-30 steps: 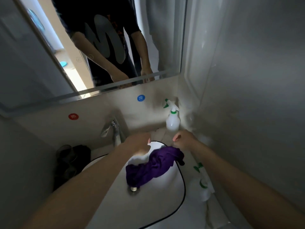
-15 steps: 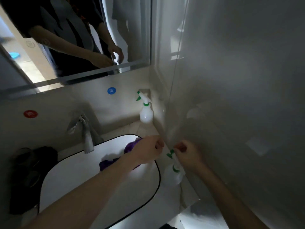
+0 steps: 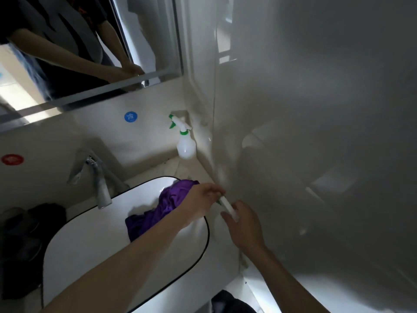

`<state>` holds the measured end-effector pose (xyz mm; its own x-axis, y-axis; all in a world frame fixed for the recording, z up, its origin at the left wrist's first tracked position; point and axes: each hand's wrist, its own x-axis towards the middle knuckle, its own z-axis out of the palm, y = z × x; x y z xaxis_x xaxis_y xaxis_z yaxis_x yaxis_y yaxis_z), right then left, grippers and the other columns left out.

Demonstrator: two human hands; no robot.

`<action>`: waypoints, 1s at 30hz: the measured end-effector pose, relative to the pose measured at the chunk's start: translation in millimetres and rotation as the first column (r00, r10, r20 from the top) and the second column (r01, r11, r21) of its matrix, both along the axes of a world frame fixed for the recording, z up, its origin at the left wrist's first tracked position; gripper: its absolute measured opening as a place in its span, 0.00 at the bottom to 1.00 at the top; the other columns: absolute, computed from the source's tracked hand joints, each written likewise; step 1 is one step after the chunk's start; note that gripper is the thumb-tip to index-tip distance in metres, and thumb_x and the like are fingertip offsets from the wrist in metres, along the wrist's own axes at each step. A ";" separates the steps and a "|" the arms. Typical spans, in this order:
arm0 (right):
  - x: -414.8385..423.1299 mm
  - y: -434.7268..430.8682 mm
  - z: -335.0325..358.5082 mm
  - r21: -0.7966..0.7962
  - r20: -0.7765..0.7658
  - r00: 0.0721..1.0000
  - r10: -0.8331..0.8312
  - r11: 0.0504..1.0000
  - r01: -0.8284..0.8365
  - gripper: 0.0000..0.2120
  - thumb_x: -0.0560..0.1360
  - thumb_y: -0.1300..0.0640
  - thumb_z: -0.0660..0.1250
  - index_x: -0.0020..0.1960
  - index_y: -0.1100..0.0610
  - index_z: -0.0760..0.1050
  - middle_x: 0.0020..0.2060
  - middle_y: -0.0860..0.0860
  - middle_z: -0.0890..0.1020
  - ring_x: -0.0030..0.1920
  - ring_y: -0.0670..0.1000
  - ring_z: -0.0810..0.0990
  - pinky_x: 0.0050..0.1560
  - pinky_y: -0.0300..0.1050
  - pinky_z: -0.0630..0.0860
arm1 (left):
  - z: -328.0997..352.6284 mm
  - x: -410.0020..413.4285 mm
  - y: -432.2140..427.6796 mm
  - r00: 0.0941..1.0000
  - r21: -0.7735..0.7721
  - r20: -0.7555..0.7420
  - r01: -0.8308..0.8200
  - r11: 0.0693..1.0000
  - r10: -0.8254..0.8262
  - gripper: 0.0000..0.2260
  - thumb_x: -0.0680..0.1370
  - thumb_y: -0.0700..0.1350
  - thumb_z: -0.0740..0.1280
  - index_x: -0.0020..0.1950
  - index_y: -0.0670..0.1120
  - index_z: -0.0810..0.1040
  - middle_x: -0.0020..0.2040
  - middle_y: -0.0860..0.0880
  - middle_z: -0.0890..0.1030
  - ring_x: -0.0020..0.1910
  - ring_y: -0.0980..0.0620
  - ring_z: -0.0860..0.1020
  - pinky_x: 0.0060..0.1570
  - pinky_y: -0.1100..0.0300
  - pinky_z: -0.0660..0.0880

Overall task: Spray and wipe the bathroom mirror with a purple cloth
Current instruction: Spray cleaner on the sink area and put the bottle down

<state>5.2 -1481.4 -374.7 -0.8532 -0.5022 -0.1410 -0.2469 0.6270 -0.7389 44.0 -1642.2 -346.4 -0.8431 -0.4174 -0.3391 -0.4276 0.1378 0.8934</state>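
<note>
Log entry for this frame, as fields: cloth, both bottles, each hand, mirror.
purple cloth: bunched in the sink, unheld
near spray bottle: right of the sink, gripped by the right hand
left hand: fingertips at its green nozzle; grip blurred
far spray bottle: upright in the back corner, untouched
mirror: above, no hand on it

One spray bottle [image 3: 185, 143], seemingly a second bottle [image 3: 228, 205], blurred. One purple cloth [image 3: 158, 211], one sink [image 3: 90, 240], one tap [image 3: 100, 188], one mirror [image 3: 67, 53]. Two stickers: blue sticker [image 3: 130, 116], red sticker [image 3: 12, 159]. Two hands: left hand [image 3: 200, 201], right hand [image 3: 244, 224].
</note>
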 end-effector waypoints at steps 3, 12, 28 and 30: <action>-7.0 0.3 7.7 -0.047 0.031 0.997 -0.068 0.997 0.069 0.15 0.77 0.51 0.71 0.36 0.45 0.68 0.31 0.44 0.76 0.33 0.49 0.75 0.31 0.38 0.64 | 6.3 5.4 -0.7 1.000 0.061 0.004 -0.016 0.998 0.016 0.08 0.79 0.31 0.69 0.47 0.43 0.83 0.37 0.49 0.81 0.31 0.65 0.79 0.37 0.70 0.72; -21.5 -20.4 77.4 -0.302 0.045 0.998 -0.051 0.951 0.062 0.05 0.73 0.52 0.75 0.43 0.52 0.81 0.32 0.45 0.82 0.31 0.41 0.78 0.31 0.36 0.71 | 91.5 16.9 -6.7 0.966 0.200 -0.164 -0.164 0.966 0.198 0.09 0.82 0.37 0.66 0.60 0.38 0.81 0.47 0.45 0.81 0.38 0.57 0.80 0.41 0.64 0.77; 76.9 -90.7 102.9 -0.603 0.250 0.926 0.284 0.794 -0.081 0.07 0.78 0.55 0.71 0.42 0.55 0.83 0.33 0.51 0.84 0.33 0.42 0.79 0.34 0.33 0.74 | 105.9 129.7 -35.6 0.806 0.242 -0.213 -0.504 0.829 0.552 0.18 0.79 0.51 0.72 0.41 0.35 0.78 0.28 0.52 0.73 0.26 0.59 0.71 0.32 0.66 0.71; 94.5 -101.7 93.4 -0.587 0.278 0.912 0.303 0.804 -0.089 0.11 0.78 0.55 0.71 0.40 0.60 0.81 0.31 0.53 0.81 0.30 0.42 0.77 0.33 0.32 0.72 | 97.6 148.3 -40.3 0.772 0.200 -0.187 -0.575 0.793 0.607 0.20 0.77 0.55 0.72 0.39 0.38 0.78 0.30 0.48 0.72 0.29 0.55 0.70 0.36 0.62 0.70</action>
